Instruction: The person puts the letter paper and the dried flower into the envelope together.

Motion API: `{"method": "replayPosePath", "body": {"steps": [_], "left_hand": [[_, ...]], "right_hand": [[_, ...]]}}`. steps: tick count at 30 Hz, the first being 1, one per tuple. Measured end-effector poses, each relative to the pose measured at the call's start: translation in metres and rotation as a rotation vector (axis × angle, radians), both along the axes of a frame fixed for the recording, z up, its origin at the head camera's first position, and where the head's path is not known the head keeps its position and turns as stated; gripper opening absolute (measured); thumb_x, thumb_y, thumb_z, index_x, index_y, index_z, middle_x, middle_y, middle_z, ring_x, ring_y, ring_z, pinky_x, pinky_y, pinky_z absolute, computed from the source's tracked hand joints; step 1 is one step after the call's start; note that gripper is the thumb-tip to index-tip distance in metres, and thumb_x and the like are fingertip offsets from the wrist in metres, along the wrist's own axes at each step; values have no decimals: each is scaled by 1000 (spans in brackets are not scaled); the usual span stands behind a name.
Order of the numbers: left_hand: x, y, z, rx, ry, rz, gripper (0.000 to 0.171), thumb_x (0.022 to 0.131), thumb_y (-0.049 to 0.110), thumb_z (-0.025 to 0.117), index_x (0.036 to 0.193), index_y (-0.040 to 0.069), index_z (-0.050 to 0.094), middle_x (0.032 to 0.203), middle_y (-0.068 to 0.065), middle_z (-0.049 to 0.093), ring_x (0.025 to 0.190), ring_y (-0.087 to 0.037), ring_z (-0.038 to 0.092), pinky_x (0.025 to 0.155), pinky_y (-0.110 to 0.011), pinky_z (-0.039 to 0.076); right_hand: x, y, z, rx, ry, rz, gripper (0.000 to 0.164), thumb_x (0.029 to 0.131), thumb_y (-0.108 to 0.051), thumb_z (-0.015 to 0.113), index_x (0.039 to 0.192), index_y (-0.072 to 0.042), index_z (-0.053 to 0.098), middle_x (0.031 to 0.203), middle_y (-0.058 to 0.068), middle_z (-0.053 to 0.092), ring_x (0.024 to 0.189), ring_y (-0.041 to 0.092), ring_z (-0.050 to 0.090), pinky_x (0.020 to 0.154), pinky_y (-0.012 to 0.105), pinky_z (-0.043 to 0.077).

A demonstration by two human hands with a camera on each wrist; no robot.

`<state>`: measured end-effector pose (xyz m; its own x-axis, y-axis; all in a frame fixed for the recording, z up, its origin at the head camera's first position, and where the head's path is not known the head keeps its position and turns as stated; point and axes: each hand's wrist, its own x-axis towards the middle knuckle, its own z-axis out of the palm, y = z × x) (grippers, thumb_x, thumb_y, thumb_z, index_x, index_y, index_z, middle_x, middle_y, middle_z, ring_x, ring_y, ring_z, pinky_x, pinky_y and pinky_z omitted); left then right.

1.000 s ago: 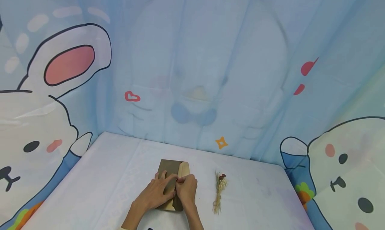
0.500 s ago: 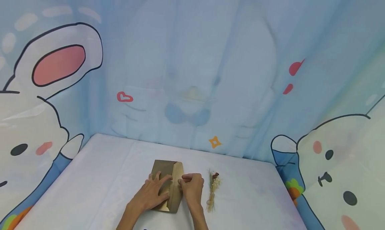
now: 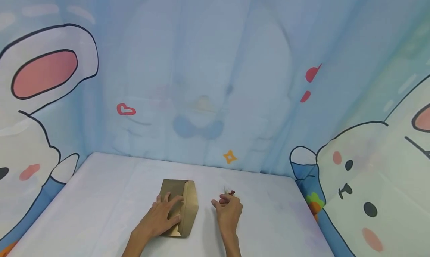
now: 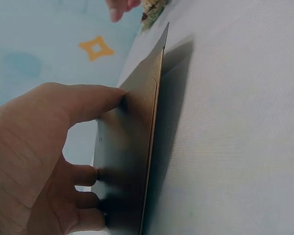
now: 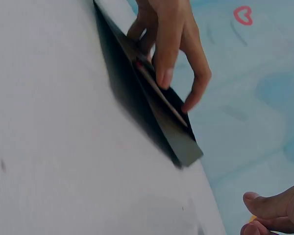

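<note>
A gold-brown paper envelope [image 3: 174, 186] lies on the table, its flap [image 3: 190, 204] folded out to the right. Spread fingers of my left hand [image 3: 156, 216] press on its face; in the left wrist view, thumb and fingertips touch the envelope [image 4: 132, 132]. The right wrist view looks into the envelope's mouth, where a pale edge [image 5: 161, 93] shows inside. To the right, my right hand [image 3: 229, 212] hovers over a small dried flower bunch [image 3: 231, 192], its fingers loosely bent and thumb apart. Only the red and white heads show past the hand; the stems are hidden.
A white cloth [image 3: 114, 197] covers the table. Behind it hangs a blue curtain [image 3: 201, 62] printed with cartoon rabbits, running along the table's back and sides.
My right hand has left the envelope's edge and moved right to the dried flowers. The flap now lies spread outward. My left hand stays on the envelope. The head view has turned right.
</note>
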<state>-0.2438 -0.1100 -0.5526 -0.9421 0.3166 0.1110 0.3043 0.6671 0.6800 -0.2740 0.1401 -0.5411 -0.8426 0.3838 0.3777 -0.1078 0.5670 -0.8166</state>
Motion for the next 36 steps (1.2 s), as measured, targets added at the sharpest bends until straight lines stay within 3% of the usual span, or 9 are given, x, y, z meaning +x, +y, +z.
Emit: {"method": "replayPosePath", "body": {"steps": [6, 14, 19, 30, 36], "left_hand": [[3, -5, 1, 17, -7, 8, 60, 103, 33, 75, 158, 23, 53, 165, -47, 34, 146, -84, 21, 117, -90, 25], [4, -7, 2, 14, -16, 15, 60, 103, 32, 74, 158, 23, 52, 167, -46, 31, 148, -83, 19, 119, -89, 24], [5, -6, 2, 14, 0, 13, 60, 103, 31, 74, 158, 22, 53, 165, -48, 33, 145, -85, 21, 116, -91, 25], [4, -4, 2, 3, -12, 8, 61, 103, 34, 74, 158, 22, 51, 166, -47, 32, 146, -83, 21, 117, -90, 26], [3, -3, 4, -7, -5, 5, 60, 104, 34, 74, 158, 23, 52, 167, -46, 32, 147, -83, 22, 118, -89, 27]], "right_hand": [[0, 20, -2, -3, -16, -66, 32, 73, 4, 97, 101, 10, 81, 84, 20, 79, 72, 26, 75, 65, 28, 61], [-1, 31, -8, 5, -90, -156, 30, 75, 2, 95, 99, 11, 79, 82, 23, 77, 72, 31, 73, 68, 45, 63], [0, 33, -16, 15, -116, -162, 24, 78, 2, 93, 94, 13, 78, 81, 25, 76, 70, 34, 73, 67, 49, 63], [3, 33, -21, 12, -120, -149, 15, 80, 6, 89, 91, 12, 81, 77, 23, 77, 62, 26, 71, 55, 30, 56], [1, 34, -22, 17, -118, -153, 12, 81, 7, 88, 91, 11, 81, 72, 19, 75, 58, 22, 66, 54, 29, 51]]}}
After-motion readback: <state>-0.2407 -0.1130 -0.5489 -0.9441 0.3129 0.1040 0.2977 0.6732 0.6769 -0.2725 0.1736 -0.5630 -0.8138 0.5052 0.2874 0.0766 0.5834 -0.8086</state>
